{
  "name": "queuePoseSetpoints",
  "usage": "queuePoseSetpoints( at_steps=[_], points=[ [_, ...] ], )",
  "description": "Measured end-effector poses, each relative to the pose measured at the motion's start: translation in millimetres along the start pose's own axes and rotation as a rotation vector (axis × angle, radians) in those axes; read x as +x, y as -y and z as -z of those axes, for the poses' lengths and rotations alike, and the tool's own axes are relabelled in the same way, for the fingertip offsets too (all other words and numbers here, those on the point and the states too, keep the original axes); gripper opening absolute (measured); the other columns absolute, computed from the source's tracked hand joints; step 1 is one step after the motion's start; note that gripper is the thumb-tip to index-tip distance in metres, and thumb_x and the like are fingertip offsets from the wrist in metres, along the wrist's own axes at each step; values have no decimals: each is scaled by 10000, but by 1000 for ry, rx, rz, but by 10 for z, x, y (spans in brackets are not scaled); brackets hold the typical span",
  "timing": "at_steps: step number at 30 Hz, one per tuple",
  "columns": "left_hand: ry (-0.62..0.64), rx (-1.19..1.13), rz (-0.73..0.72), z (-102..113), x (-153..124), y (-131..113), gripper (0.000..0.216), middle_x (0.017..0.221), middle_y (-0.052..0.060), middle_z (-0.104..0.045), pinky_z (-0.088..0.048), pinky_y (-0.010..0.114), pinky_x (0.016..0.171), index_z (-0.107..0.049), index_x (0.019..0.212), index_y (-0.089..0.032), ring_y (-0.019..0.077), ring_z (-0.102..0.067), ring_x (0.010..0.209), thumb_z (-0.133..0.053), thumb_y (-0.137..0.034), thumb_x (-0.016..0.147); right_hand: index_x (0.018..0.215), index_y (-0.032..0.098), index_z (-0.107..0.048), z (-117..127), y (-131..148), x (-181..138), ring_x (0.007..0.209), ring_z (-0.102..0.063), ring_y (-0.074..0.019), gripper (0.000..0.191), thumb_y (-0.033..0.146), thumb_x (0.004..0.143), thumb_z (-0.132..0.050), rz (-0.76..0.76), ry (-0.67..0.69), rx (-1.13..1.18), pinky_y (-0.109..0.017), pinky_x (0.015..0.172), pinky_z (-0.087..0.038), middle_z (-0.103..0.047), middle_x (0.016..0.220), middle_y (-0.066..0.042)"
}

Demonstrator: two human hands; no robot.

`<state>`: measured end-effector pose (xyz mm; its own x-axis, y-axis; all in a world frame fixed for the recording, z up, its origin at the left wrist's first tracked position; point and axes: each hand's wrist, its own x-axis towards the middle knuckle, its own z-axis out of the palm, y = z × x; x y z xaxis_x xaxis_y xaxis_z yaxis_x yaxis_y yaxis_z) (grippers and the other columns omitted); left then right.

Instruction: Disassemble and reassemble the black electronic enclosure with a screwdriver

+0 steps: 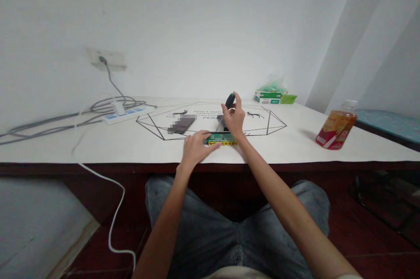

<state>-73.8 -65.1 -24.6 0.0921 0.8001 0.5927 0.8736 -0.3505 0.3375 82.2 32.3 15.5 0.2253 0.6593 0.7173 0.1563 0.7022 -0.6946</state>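
Observation:
A green circuit board (219, 137) with a row of yellow parts along its near side lies close to the table's front edge. My left hand (196, 148) grips its left end, thumb along the near side and fingers at the far side. In my right hand (235, 120) is a screwdriver (230, 101) with a dark handle and a green end cap, held tilted. Its thin shaft slants down and left to the board's far side; whether the tip touches the board I cannot tell. Behind the shaft sits a dark object (224, 126), partly hidden by my right hand.
A dark flat slab (185, 125), partly blurred out, lies left of the board. Further left are a power strip (126, 115) and grey cables (59, 120). A drink bottle (337, 126) stands right; small boxes (268, 96) and a green packet (288, 99) are at the back.

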Motion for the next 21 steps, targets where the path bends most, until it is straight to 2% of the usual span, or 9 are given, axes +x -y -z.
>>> queuePoseSetpoints(
  at_steps=[4,7,12,16,21],
  points=[
    [16,76,9,-15,-36,-91,389,1240,68,-747,-457,459,1060,-813,1032,-260,301,-680,1142,-723,-586,839,1497,328,-437,-155,7,-34,696,-588,-146,650,474,892,-624,60,96,-45,-296,715,-549,-702,1171,-51],
    [-1,103,16,-35,-48,-128,358,1245,70,-748,-375,521,1127,-811,1031,-275,318,-652,1200,-723,-571,850,1472,319,-463,-189,24,-55,729,-589,-159,612,463,897,-616,123,123,-74,-329,776,-554,-676,1276,-65],
    [-18,102,34,-77,-51,-109,337,1243,79,-752,-275,576,1177,-807,1033,-293,334,-605,1282,-730,-564,849,1464,339,-472,-187,25,-75,752,-602,-183,591,462,902,-607,147,133,-97,-358,801,-561,-696,1216,-57],
    [-28,101,18,-82,-52,-100,326,1215,93,-762,-252,589,1181,-809,1017,-273,337,-616,1267,-724,-545,861,1502,334,-425,-198,-8,-77,762,-606,-178,601,470,934,-567,175,164,-144,-389,850,-565,-671,1284,-71],
    [-22,110,22,-67,-53,-109,322,1205,91,-766,-253,576,1177,-797,990,-264,331,-618,1263,-714,-550,868,1503,344,-425,-203,2,-95,769,-619,-177,597,485,938,-555,195,184,-142,-377,820,-568,-652,1318,-71]
  ],
)
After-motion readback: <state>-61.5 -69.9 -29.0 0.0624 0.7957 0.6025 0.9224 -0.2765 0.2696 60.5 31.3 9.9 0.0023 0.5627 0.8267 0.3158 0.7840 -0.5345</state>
